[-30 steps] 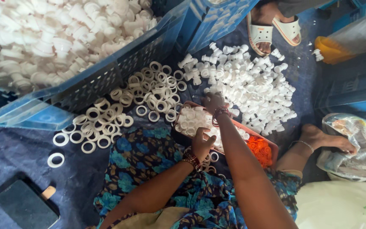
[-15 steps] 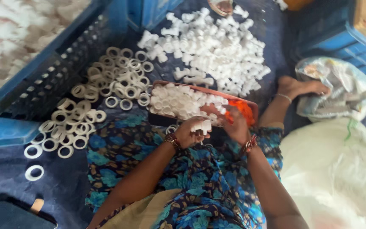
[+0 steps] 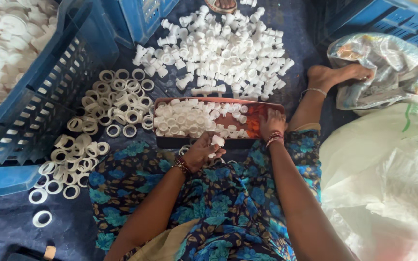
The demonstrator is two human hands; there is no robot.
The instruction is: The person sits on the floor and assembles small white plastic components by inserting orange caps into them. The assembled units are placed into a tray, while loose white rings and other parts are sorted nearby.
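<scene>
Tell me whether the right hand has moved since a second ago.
Yes. The right hand came back from the far white pile onto the orange tray's right end.

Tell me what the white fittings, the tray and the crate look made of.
White fittings: likely moulded plastic, matte, all one shape and colour. Tray: apparently orange plastic, smooth, with a thin raised rim. Crate: blue plastic, slightly glossy, with moulded slots in its wall. The left hand holds one white piece.

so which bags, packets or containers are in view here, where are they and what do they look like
Crinkled clear plastic bag: upper right, beside the foot, coloured contents inside.
Large white sack: lower right, soft and rumpled.
Blue plastic crate: left, slotted wall, full of white parts.
Orange tray: by the knees, rectangular, right hand on it.
No signs or screens.
</scene>
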